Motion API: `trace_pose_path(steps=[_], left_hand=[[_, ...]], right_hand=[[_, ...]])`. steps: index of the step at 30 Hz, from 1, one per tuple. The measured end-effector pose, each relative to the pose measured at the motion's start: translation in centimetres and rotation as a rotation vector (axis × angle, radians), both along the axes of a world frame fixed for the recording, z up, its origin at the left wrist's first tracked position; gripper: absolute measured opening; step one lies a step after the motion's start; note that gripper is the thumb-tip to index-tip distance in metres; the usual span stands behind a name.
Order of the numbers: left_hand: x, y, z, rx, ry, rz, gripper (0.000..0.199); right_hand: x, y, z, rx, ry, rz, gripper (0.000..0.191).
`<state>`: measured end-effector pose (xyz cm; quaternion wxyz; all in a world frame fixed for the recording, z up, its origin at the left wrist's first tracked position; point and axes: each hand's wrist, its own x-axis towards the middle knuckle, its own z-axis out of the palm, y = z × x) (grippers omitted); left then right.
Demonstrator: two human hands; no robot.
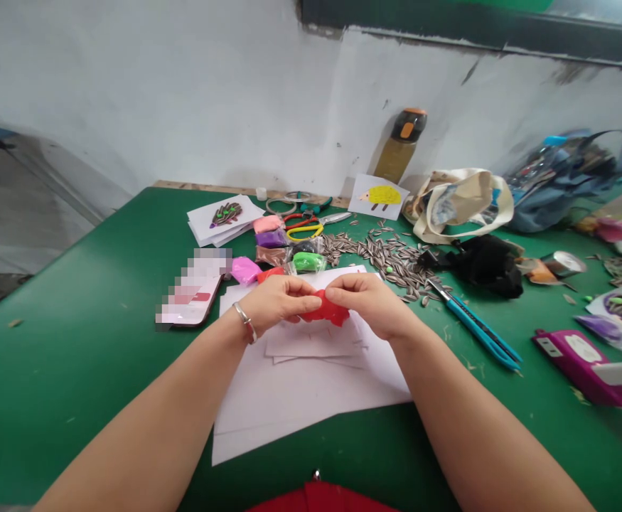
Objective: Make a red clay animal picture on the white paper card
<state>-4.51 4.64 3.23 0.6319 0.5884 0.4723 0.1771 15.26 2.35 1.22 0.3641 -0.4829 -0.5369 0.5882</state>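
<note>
Between my two hands is a soft piece of red modelling clay (332,310), pinched from both sides. My left hand (283,299), with a bracelet at the wrist, grips its left end between thumb and fingers. The thumb and fingers of my right hand (361,297) press its right and upper part. Beneath lie small white cards (311,343) on larger sheets of white paper (289,405). Just beyond my hands sit small packets of coloured clay, among them a green packet (308,262), a brown packet (272,255) and a pink lump (245,270).
A phone (198,291) lies left of the paper. Sunflower seeds (390,256) are scattered behind my right hand, near a blue utility knife (475,323). Farther back are yellow-handled scissors (305,231), a hedgehog picture (379,197), a bottle (399,149) and a cloth bag (463,206).
</note>
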Motion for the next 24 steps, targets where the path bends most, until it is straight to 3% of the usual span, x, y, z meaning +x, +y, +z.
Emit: trace_pose_path(steps=[5, 12, 20, 24], left_hand=[[0.18, -0.06, 0.03, 0.040, -0.017, 0.031, 0.020], [0.06, -0.19, -0.06, 0.023, -0.034, -0.003, 0.022], [0.27, -0.28, 0.21, 0.096, -0.030, 0.010, 0.018], [0.01, -0.13, 0.04, 0.090, -0.059, 0.007, 0.027]], right_hand=[[-0.25, -0.06, 0.15, -0.012, 0.008, 0.070, 0.027], [-0.75, -0.01, -0.22, 0.024, -0.042, -0.023, 0.017], [-0.75, 0.01, -0.20, 0.009, -0.005, -0.018, 0.013], [-0.62, 0.08, -0.20, 0.008, 0.009, -0.022, 0.015]])
